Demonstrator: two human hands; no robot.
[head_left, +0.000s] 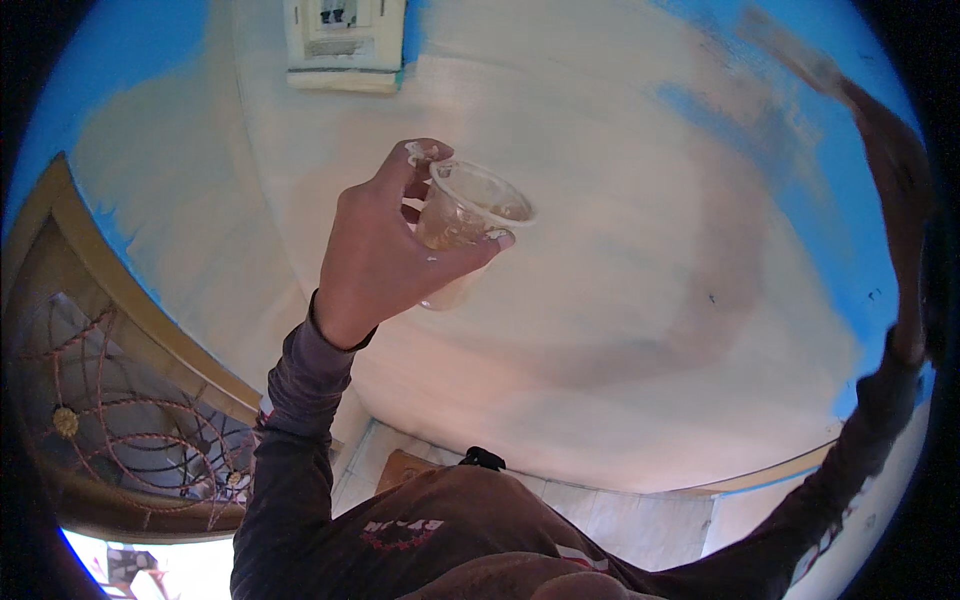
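Observation:
My left hand grips a clear plastic cup, thumb and fingers wrapped round its side below the rim. Cream residue coats the cup's inside, and pale smears mark my fingertips. Far up on the right, my right hand is raised close to the wall, its fingers closed round a flat paintbrush. The brush is blurred, and its tip lies against or very near the wall. Cream paint covers much of this wall, while blue shows along its upper and right parts.
A pale framed wall box sits at the top. On the left is a window with a brown frame and curled metal grille. Grey floor runs along the wall's foot, with a brown object beside my body.

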